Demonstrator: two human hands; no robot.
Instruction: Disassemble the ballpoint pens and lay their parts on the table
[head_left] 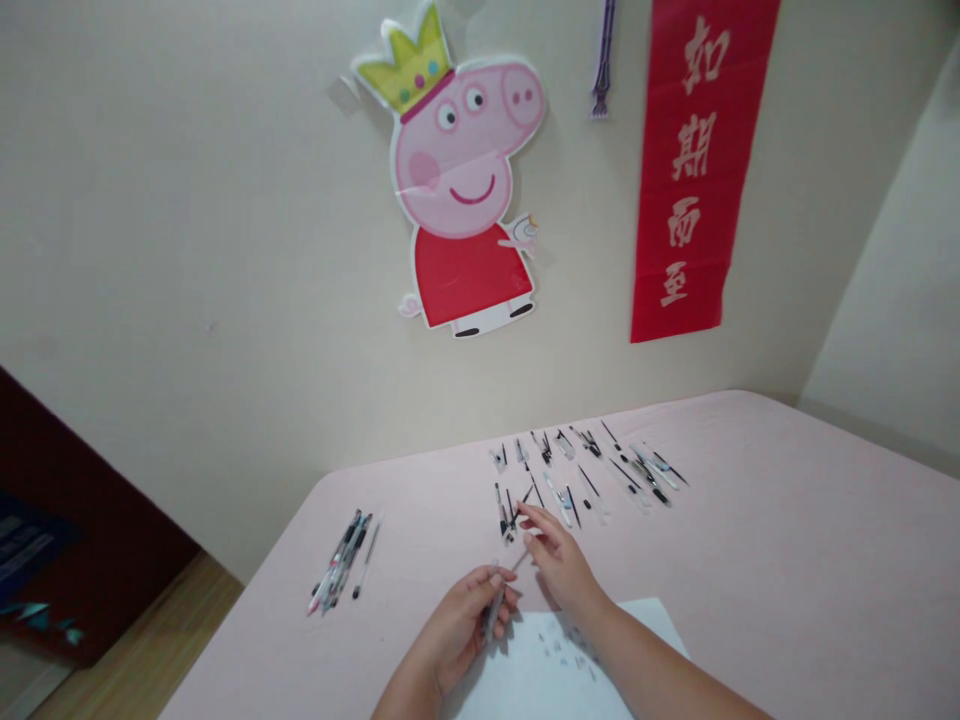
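Observation:
My left hand [459,622] is closed around a slim translucent pen barrel [492,618], held tilted over the left edge of a white sheet [540,695]. Just above and to its right, my right hand [561,562] pinches a thin stick like a pen refill [520,558]. That stick slants down toward the left hand's fingertips; whether it touches the barrel is too small to tell. Beyond the right fingertips lie black refills and other pen parts [504,515]. Small pale and dark bits [568,648] are scattered on the sheet, partly hidden by the right forearm.
Several groups of taken-apart pens [589,442] lie in rough rows toward the wall. On the left rests a bundle of pens [341,565] with a single clear pen [367,556] beside it. The pink-covered table [810,560] meets a wall bearing a pig cutout [469,200] and a red banner [694,180].

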